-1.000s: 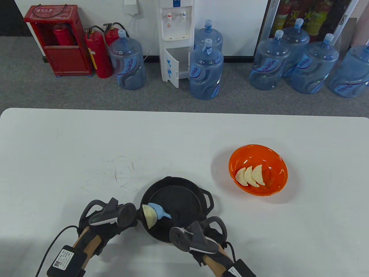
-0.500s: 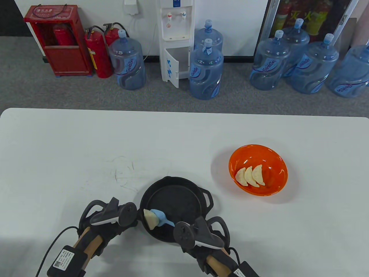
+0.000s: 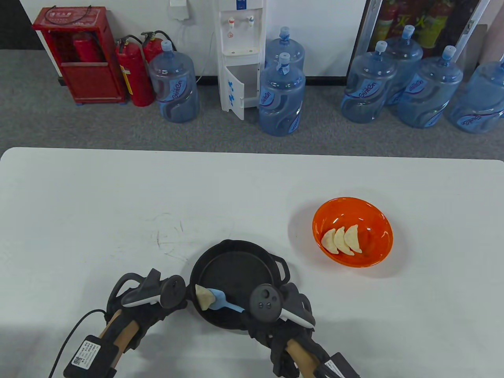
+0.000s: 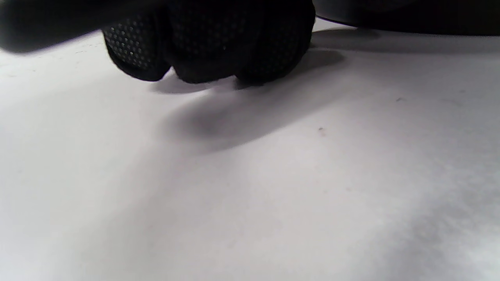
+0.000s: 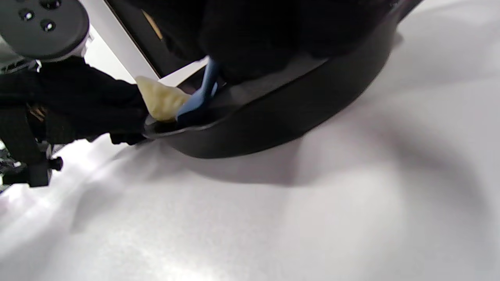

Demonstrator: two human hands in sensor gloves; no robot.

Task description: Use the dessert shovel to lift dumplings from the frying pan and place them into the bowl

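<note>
Blue shovel [image 3: 221, 300] pushes the last dumpling [image 3: 204, 297] against the left wall of the pan [image 3: 236, 260].

We hold the shovel handle in our right hand [image 3: 275, 315], so the wall can stop the dumpling while the blade goes under it. Our left hand [image 3: 151, 301] is at the left rim, we think to keep the pan from sliding on the tabletop [image 3: 118, 204]; its fingers look curled, but whether they grip the rim we cannot tell. Three dumplings lie in the orange bowl [image 3: 376, 214], well apart on the right.

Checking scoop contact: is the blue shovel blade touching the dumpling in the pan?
Touching. In the right wrist view the blue shovel blade presses against the dumpling at the pan rim, with no gap; the table view agrees.
</note>
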